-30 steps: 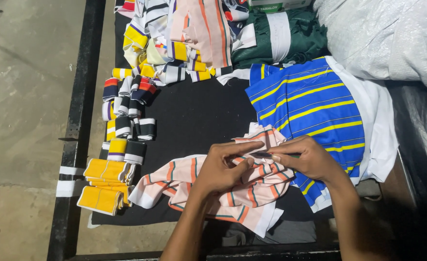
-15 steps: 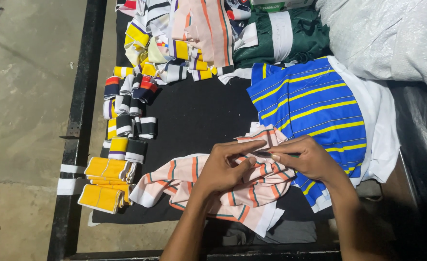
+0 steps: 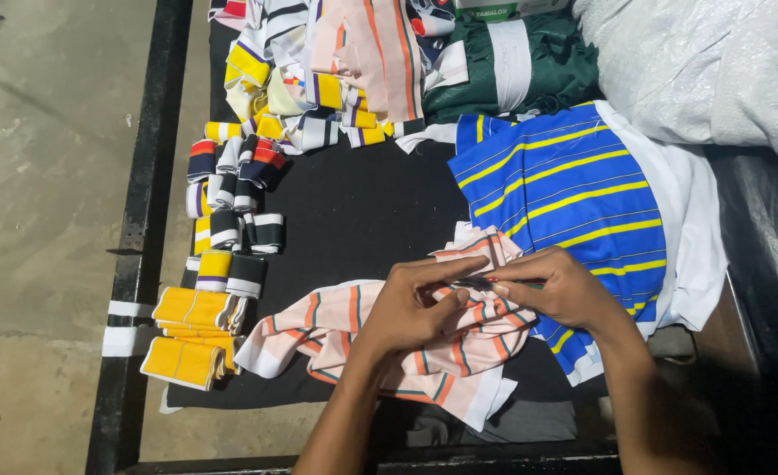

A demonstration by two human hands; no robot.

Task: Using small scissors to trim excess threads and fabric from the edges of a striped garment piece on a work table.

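Bare concrete floor (image 3: 46,176) fills the left side, and a black-framed table (image 3: 147,176) covered in dark cloth takes up everything else. Along its left edge lie folded yellow knit bands (image 3: 191,334), with small rolled striped cuffs (image 3: 231,198) above them in navy, white, red and yellow. Farther up sits a loose heap of striped fabric pieces (image 3: 319,62).

Near the front edge lies the peach striped fabric (image 3: 380,339), crumpled, its lines orange and dark green. The left hand (image 3: 411,308) rests on it with the forefinger stretched out and the other fingers curled, pinching the cloth. The right hand (image 3: 561,290) meets it fingertip to fingertip, closed narrowly on what looks like a thin dark tool (image 3: 499,283); I cannot tell what kind.

Work this fine seems to go best with the cloth kept taut between both hands and the tip moved in short strokes.

To the right lies a blue garment with yellow stripes (image 3: 565,193), partly under the right hand, beside green fabric (image 3: 512,66) and a white sack (image 3: 715,62).
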